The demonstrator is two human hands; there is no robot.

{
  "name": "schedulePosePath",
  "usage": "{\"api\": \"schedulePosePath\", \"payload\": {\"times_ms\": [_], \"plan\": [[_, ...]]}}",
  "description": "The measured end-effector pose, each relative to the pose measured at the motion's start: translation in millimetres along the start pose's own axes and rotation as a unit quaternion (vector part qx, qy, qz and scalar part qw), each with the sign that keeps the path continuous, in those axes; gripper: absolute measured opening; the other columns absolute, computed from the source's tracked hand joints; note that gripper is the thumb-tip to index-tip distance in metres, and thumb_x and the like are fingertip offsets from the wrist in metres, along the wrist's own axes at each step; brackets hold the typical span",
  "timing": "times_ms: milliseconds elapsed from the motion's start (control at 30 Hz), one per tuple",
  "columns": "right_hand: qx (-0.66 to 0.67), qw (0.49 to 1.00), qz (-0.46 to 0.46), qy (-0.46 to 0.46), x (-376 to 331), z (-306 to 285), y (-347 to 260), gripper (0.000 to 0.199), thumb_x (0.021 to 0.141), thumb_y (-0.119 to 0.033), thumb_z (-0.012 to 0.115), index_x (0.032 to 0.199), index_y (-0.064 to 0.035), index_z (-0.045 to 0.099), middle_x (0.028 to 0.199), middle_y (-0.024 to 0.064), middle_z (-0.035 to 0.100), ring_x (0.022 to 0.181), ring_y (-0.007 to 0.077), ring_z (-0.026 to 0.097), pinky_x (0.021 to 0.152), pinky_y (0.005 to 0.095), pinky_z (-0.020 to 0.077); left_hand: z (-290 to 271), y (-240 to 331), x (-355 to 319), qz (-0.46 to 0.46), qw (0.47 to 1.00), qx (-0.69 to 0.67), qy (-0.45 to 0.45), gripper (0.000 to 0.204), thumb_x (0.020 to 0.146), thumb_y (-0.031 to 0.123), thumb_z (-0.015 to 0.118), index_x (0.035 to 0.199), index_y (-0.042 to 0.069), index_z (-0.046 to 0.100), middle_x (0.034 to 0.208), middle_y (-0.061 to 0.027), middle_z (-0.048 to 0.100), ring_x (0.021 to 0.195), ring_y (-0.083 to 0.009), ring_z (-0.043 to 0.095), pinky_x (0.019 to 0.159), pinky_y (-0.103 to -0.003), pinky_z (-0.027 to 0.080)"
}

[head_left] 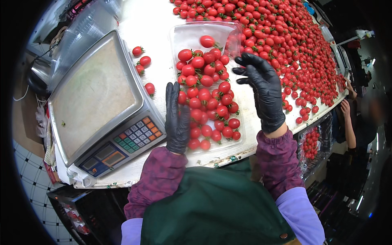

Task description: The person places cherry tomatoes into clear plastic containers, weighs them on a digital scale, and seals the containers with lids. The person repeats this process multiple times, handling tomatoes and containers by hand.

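Note:
A clear plastic clamshell box (242, 130) lies in front of me, its see-through lid (179, 37) folded back on the far side. Small red tomatoes (204, 94) with green stems fill it; one tomato (207, 41) sits over the lid area. Along the box's left side, my left hand (177, 118) in a black glove holds its fingers stretched out against the tomatoes. To the right of the box, my right hand (263, 87), also black-gloved, is raised with bent fingers apart and nothing visible between them.
A scale (98, 98) with a metal pan and keypad stands at left, with a few loose tomatoes (145, 61) beside it. A large tomato heap (277, 36) covers the far right of the white table (141, 18). Stacked clear boxes (87, 30) stand far left. Another person's hand (345, 108) shows at right.

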State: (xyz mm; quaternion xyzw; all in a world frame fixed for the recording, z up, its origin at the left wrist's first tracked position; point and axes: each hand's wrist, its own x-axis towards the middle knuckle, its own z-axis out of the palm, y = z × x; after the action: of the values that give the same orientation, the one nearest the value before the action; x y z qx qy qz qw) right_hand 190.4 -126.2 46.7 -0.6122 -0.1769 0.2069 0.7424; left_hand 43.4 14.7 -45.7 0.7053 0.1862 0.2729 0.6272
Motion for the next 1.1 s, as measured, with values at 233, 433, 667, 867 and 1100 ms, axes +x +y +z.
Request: {"api": "schedulePosePath", "payload": {"times_ms": [233,433,667,867,1100], "plan": [[-0.168,0.983,-0.073,-0.019,-12.6,-34.3,93.3,0.042,0.09,-0.02,0.052,0.129,-0.0075,0.045,0.138,0.0118,0.037,0.13,0.0212,0.031,0.103,0.0331,0.0288,1.0,-4.2,15.2,0.017,1.0,-0.015,0.003,0.059,0.092,0.044,0.04,0.135,0.004,0.035,0.143,-0.0175,0.022,0.135,-0.0275,0.016,0.108,-0.039,0.017],[-0.11,0.993,-0.044,-0.008,-9.0,-20.0,92.0,0.045,0.095,-0.027,0.037,0.133,-0.0027,0.039,0.138,0.0126,0.036,0.128,0.0203,0.034,0.105,0.0325,0.0275,6.7,3.2,23.5,-0.039,0.991,-0.128,-0.004,0.055,0.094,0.04,0.039,0.133,0.003,0.036,0.138,-0.0141,0.031,0.13,-0.0248,0.026,0.106,-0.037,0.023],[0.129,0.972,0.193,-0.033,-24.5,-10.7,48.8,0.059,0.094,-0.05,0.028,0.137,-0.0087,0.031,0.125,0.0128,0.048,0.103,0.0218,0.056,0.089,0.0338,0.0474,4.7,46.4,15.8,-0.215,0.896,-0.388,0.031,0.05,0.095,0.036,0.037,0.132,0.002,0.036,0.133,-0.0101,0.041,0.124,-0.0217,0.039,0.104,-0.036,0.031],[0.207,0.882,0.42,-0.052,-87.8,-5.3,-17.2,0.066,0.092,-0.051,0.037,0.135,-0.0022,0.029,0.122,0.0181,0.05,0.104,0.0231,0.057,0.087,0.0349,0.0486,-39.1,111.3,-45.8,-0.407,0.786,-0.461,-0.059,0.051,0.094,0.028,0.042,0.137,0.004,0.027,0.135,-0.0123,0.038,0.123,-0.0237,0.04,0.103,-0.039,0.034],[0.104,0.896,0.425,-0.076,-157.2,-15.4,-20.5,0.054,0.095,-0.04,0.038,0.136,-0.0051,0.031,0.136,0.0085,0.037,0.124,0.0165,0.038,0.103,0.0306,0.0319,-57.0,115.7,-93.1,-0.482,0.78,-0.368,-0.156,0.058,0.094,0.032,0.042,0.14,0.005,0.02,0.141,-0.0127,0.027,0.13,-0.0247,0.029,0.107,-0.038,0.024]]}}
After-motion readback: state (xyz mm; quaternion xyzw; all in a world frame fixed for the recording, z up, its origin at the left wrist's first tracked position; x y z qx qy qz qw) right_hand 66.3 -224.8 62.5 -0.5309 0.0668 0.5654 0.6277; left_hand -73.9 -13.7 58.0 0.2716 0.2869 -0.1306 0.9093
